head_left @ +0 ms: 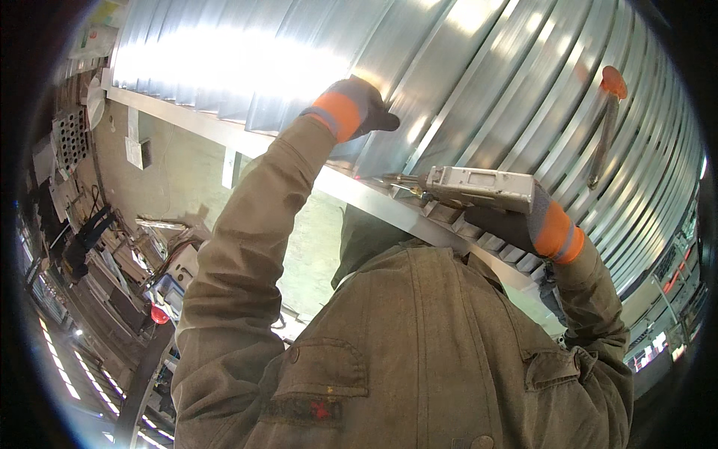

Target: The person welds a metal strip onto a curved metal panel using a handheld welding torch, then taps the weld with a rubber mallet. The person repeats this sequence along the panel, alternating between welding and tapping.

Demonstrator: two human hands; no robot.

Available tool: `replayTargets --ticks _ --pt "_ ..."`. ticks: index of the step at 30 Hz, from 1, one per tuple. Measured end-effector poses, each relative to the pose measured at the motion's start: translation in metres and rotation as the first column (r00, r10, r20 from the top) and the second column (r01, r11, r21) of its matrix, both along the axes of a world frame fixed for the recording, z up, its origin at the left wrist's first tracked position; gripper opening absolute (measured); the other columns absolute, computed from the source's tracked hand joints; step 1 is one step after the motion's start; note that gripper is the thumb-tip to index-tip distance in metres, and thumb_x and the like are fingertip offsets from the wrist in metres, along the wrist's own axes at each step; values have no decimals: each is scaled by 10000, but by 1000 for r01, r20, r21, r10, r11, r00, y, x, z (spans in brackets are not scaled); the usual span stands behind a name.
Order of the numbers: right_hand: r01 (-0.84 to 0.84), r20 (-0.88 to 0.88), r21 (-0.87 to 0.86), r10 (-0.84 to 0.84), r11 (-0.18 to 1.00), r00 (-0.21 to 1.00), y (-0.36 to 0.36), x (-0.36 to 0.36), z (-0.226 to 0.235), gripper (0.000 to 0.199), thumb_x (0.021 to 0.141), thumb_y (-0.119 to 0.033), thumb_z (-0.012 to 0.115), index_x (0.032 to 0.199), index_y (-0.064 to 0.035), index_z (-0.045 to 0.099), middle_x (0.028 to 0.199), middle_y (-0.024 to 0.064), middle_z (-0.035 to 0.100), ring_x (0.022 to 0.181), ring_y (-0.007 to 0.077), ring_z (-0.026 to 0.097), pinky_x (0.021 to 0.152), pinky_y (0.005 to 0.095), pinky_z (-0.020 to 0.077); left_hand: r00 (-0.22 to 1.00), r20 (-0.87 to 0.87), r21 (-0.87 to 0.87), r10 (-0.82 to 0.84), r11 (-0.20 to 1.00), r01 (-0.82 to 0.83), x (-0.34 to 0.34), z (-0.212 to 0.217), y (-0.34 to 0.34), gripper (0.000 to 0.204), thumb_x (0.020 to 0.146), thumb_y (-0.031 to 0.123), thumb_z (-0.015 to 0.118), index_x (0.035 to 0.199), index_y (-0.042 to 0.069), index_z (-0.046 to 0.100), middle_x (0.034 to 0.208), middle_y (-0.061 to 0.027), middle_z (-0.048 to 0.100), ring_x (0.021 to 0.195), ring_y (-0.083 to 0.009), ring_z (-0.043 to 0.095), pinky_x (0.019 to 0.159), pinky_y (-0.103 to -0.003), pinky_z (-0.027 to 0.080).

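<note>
My right hand [544,224], gloved in grey and orange, is closed around a pale, box-bodied welding gun [482,185]. Its thin metal nozzle points left, close to the joint between the ribbed metal panel [449,90] and a flat metal bar [374,198]. A small reddish glow shows near the nozzle's tip. Farther up and to the left, my left hand [357,108], in a matching glove, rests on the shiny panel. The thumb is stretched out to the right; the other fingers are mostly hidden by the back of the hand.
On the panel at the right lies a hammer-like tool [607,112] with an orange-red head. Metal brackets [138,142] jut from the bar over the pale floor. Boards and scrap [112,262] clutter the far left, with a red round object [158,313] near them.
</note>
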State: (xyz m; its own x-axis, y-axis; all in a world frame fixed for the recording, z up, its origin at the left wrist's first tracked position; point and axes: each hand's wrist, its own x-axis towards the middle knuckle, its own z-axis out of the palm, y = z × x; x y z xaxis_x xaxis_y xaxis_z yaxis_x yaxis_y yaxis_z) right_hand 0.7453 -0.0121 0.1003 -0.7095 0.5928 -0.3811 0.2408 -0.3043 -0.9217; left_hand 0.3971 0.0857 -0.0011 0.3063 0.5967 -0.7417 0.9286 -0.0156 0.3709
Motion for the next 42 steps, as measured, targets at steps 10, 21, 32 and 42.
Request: replayTargets --ticks 10,21,32,42 --pt "-64 69 17 62 998 996 14 -27 -3 392 1007 -194 801 1363 -54 714 1216 132 795 1074 203 763 956 370 631 991 -129 -230 -48 973 17 7 28 16 563 983 599 682 925 54 810 742 -115 738 670 -272 715 700 -438 584" --pt "-129 248 -48 136 991 959 10 -34 -18 415 1021 -239 794 1375 -44 700 1186 128 788 1023 171 751 908 340 632 993 -114 -235 -30 972 3 5 22 16 557 982 593 694 945 48 802 754 -111 744 684 -263 714 703 -436 579" --pt "-122 178 -107 139 987 974 10 -40 -17 397 1024 -252 790 1354 -44 717 1158 117 796 999 165 751 891 331 632 999 -53 -219 8 976 -20 0 18 12 539 990 572 710 960 41 798 736 -107 737 642 -247 706 689 -425 581" --pt "-168 193 -67 178 984 965 19 -47 -1 403 1024 -237 790 1373 -54 707 1171 107 790 1021 175 746 904 345 625 989 -126 -203 -71 978 44 7 27 14 505 1022 532 677 948 49 802 801 -105 743 750 -235 739 738 -401 594"
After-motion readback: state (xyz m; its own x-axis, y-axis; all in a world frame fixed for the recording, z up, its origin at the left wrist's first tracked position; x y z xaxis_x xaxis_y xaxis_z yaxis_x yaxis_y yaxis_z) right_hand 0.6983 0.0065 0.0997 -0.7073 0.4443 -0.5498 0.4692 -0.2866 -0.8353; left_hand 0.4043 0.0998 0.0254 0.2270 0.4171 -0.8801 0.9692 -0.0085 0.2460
